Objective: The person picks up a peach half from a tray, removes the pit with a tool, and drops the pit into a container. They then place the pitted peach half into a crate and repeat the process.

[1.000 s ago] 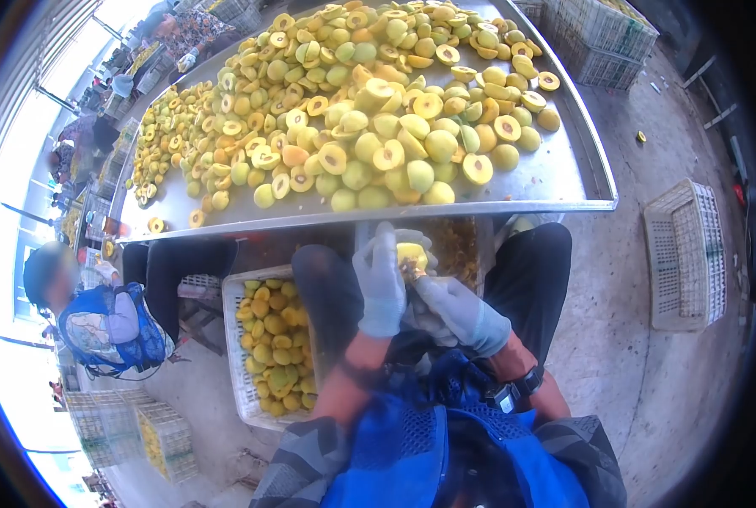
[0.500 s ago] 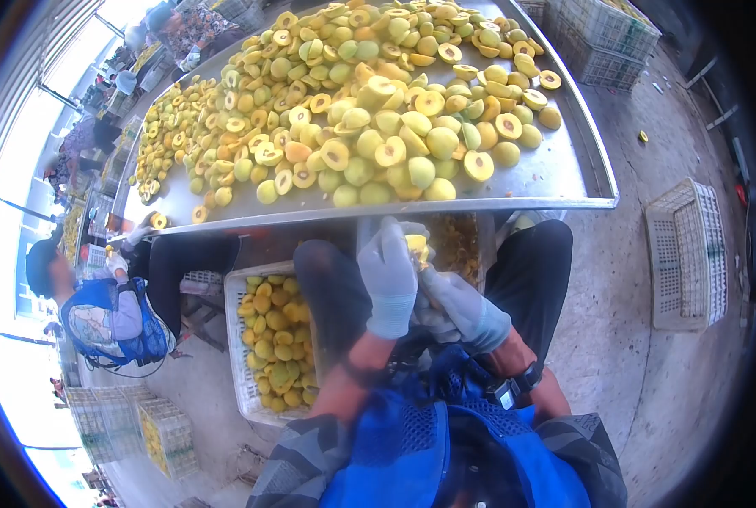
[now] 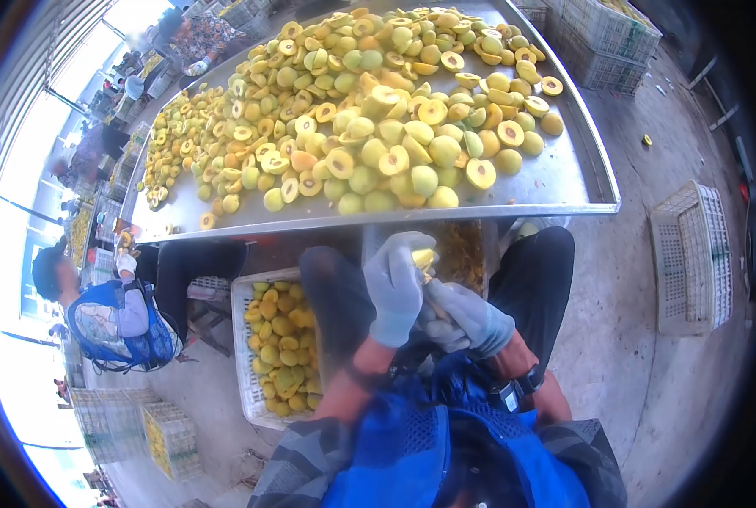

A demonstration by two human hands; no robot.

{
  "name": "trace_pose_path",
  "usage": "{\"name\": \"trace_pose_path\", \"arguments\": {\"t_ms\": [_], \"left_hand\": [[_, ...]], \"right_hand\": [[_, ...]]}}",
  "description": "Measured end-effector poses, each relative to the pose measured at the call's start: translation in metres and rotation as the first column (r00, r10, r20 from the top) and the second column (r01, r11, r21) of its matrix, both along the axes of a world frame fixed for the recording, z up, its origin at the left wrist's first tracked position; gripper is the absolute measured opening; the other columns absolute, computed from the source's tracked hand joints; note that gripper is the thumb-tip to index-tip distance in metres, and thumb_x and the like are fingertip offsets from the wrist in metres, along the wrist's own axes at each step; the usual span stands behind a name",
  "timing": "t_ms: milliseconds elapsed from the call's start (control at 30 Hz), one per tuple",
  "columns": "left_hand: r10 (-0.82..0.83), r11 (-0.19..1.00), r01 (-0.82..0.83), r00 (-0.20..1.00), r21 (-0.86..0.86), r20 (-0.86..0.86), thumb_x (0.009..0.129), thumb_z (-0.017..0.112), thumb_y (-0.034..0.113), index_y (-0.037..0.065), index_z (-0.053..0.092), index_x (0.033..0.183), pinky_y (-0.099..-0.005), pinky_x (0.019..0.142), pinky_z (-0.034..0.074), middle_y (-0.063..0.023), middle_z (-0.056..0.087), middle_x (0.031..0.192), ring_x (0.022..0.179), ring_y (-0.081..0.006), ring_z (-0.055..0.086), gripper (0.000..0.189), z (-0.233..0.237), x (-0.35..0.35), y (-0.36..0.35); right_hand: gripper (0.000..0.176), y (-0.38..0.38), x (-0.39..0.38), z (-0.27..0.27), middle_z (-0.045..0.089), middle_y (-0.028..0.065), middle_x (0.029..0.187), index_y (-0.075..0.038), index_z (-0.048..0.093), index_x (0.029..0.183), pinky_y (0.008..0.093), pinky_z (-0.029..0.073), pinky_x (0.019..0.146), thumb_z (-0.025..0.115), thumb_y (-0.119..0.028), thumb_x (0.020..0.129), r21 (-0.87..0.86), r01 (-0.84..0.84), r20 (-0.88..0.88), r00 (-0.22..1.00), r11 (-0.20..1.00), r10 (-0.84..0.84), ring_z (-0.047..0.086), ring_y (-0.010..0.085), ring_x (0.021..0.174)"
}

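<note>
The left hand (image 3: 395, 288) is holding a yellow fruit (image 3: 424, 257) in a tight grip, just under the desk (image 3: 568, 176) edge. The right hand (image 3: 469, 318) is pressing on it from 4 o'clock; I cannot tell what its grip is holding. The fruit may slip out and miss the crate (image 3: 241, 356) at 9 o'clock. At 12 o'clock, cut fruit (image 3: 378, 127) is piling up near the desk rim, and some may roll off.

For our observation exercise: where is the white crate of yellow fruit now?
Head view, lower left: the white crate sits on the floor beside the person's left leg, near the metal table's edge.
</note>
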State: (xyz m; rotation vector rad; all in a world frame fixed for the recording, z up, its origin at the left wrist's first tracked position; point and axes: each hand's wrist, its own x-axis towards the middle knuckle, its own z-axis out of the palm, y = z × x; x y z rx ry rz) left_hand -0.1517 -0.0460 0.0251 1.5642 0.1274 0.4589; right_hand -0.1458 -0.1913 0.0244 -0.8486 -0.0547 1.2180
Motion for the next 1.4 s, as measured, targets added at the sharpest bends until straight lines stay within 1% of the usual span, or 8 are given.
{"name": "trace_pose_path", "arguments": {"t_ms": [300, 400, 633, 867, 1000, 1267, 1333, 1400], "left_hand": [[-0.216, 0.947, 0.219, 0.976, -0.237, 0.035, 0.103, 0.051, 0.019, -0.007, 0.071, 0.102, -0.0305, 0.071, 0.058, -0.0121, 0.071, 0.095, 0.079, -0.0185, 0.070, 0.033, 0.011, 0.004, 0.003], [-0.413, 0.904, 0.400, 0.908, -0.151, -0.073, 0.099, 0.053, 0.015, -0.007, 0.073, 0.096, -0.0300, 0.073, 0.056, -0.0120, 0.071, 0.093, 0.078, -0.0180, 0.069, 0.030, 0.006, 0.009, 0.024], [-0.596, 0.803, 0.595, 0.802, -0.036, -0.028, 0.095, 0.061, 0.011, -0.003, 0.073, 0.087, -0.0261, 0.069, 0.052, -0.0051, 0.072, 0.079, 0.074, -0.0091, 0.063, 0.021, 0.003, 0.025, 0.033], [-0.615, 0.741, 0.655, 0.751, 0.149, -0.240, 0.093, 0.065, 0.018, -0.002, 0.075, 0.088, -0.0270, 0.070, 0.053, -0.0050, 0.072, 0.080, 0.075, -0.0098, 0.063, 0.023, -0.002, 0.036, 0.046], [-0.622, 0.720, 0.648, 0.762, 0.249, -0.183, 0.092, 0.065, 0.018, -0.001, 0.076, 0.086, -0.0268, 0.066, 0.052, -0.0036, 0.071, 0.075, 0.070, -0.0085, 0.061, 0.023, 0.002, 0.034, 0.047], [-0.531, 0.733, 0.482, 0.847, -0.479, 0.040, 0.099, 0.050, 0.020, -0.006, 0.068, 0.084, -0.0312, 0.073, 0.055, -0.0137, 0.070, 0.082, 0.075, -0.0206, 0.067, 0.035, -0.017, 0.021, 0.029], [-0.408, 0.818, 0.412, 0.908, -0.401, 0.100, 0.102, 0.048, 0.018, -0.005, 0.069, 0.086, -0.0290, 0.070, 0.056, -0.0111, 0.070, 0.082, 0.076, -0.0177, 0.068, 0.035, -0.008, 0.019, 0.026], [-0.321, 0.698, 0.200, 0.946, -0.688, -0.050, 0.104, 0.046, 0.024, -0.004, 0.068, 0.092, -0.0306, 0.069, 0.057, -0.0130, 0.071, 0.085, 0.076, -0.0193, 0.069, 0.037, -0.017, 0.027, 0.026]], "right_hand": [[0.049, -0.003, -0.002, 0.009, 0.036, -0.0070, 0.057, -0.017, 0.046, 0.076, 0.0212, 0.018, 0.036, 0.044, -0.054, 0.107, 0.062, 0.041, -0.002, 0.999, 0.997, -0.041, 0.027, 0.0029, 0.041], [0.046, -0.001, -0.004, 0.006, 0.037, -0.0065, 0.058, -0.016, 0.049, 0.081, 0.0209, 0.019, 0.036, 0.044, -0.054, 0.107, -0.029, 0.016, 0.103, 0.995, 0.999, -0.013, 0.028, 0.0031, 0.042], [0.045, -0.008, -0.006, -0.016, 0.041, -0.0047, 0.059, -0.012, 0.054, 0.093, 0.0194, 0.021, 0.035, 0.043, -0.053, 0.107, 0.241, 0.033, -0.184, 0.983, 0.970, 0.012, 0.029, 0.0035, 0.039], [0.049, 0.003, -0.004, -0.014, 0.039, -0.0021, 0.057, -0.010, 0.053, 0.094, 0.0201, 0.022, 0.032, 0.046, -0.057, 0.105, -0.057, 0.043, 0.049, 0.998, 0.997, -0.040, 0.029, 0.0032, 0.039], [0.049, 0.001, 0.001, -0.049, 0.039, -0.0028, 0.058, -0.008, 0.053, 0.094, 0.0186, 0.023, 0.032, 0.046, -0.055, 0.106, 0.297, 0.015, -0.336, 0.938, 0.955, 0.090, 0.029, 0.0022, 0.039], [0.049, 0.008, 0.000, -0.058, 0.039, -0.0021, 0.060, -0.004, 0.053, 0.095, 0.0175, 0.024, 0.031, 0.046, -0.051, 0.107, 0.435, 0.071, -0.301, 0.951, 0.898, 0.071, 0.031, 0.0018, 0.039], [0.048, 0.011, 0.004, -0.068, 0.041, -0.0005, 0.063, -0.005, 0.052, 0.097, 0.0179, 0.023, 0.031, 0.045, -0.052, 0.107, 0.563, 0.059, -0.342, 0.925, 0.825, 0.167, 0.031, 0.0028, 0.041], [0.049, 0.008, 0.004, -0.072, 0.042, -0.0001, 0.065, -0.006, 0.051, 0.097, 0.0182, 0.023, 0.032, 0.043, -0.053, 0.107, 0.594, 0.093, -0.382, 0.907, 0.799, 0.179, 0.030, 0.0033, 0.042]]}}
